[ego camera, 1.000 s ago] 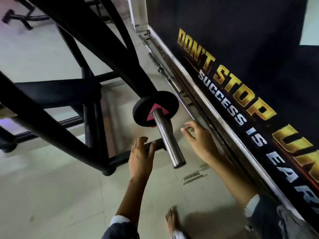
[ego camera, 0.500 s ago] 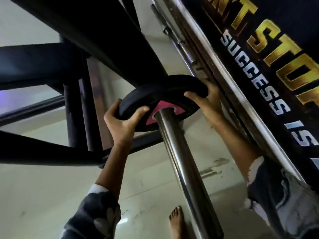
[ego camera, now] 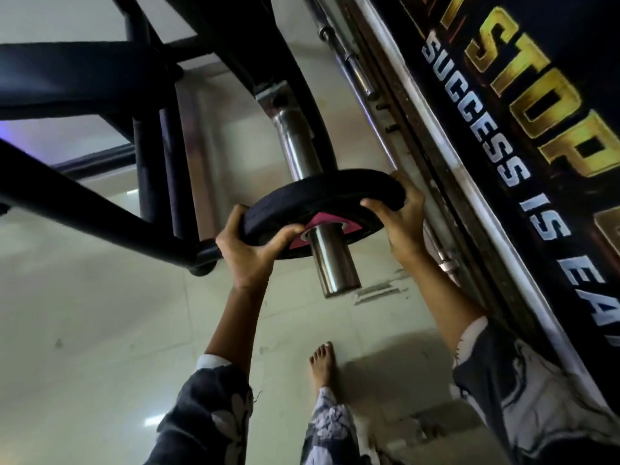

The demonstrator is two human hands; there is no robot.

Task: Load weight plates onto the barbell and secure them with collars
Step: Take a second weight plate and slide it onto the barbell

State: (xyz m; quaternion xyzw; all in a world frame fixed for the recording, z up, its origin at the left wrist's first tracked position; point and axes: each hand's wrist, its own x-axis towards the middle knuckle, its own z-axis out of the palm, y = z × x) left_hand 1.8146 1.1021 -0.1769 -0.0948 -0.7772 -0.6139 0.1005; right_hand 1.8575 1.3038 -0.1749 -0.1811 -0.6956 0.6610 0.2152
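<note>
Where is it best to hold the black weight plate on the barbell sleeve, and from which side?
Probably the outer rim of the weight plate, at opposite edges, left hand and right hand coming from the open end of the barbell sleeve. The sleeve fills the centre hole, so only the rim is free.

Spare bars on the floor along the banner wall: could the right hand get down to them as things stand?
Probably not right away. The right hand is wrapped on the weight plate, sharing its load with the left hand on the barbell sleeve. The spare bars lie close beside it, with nothing between.
</note>
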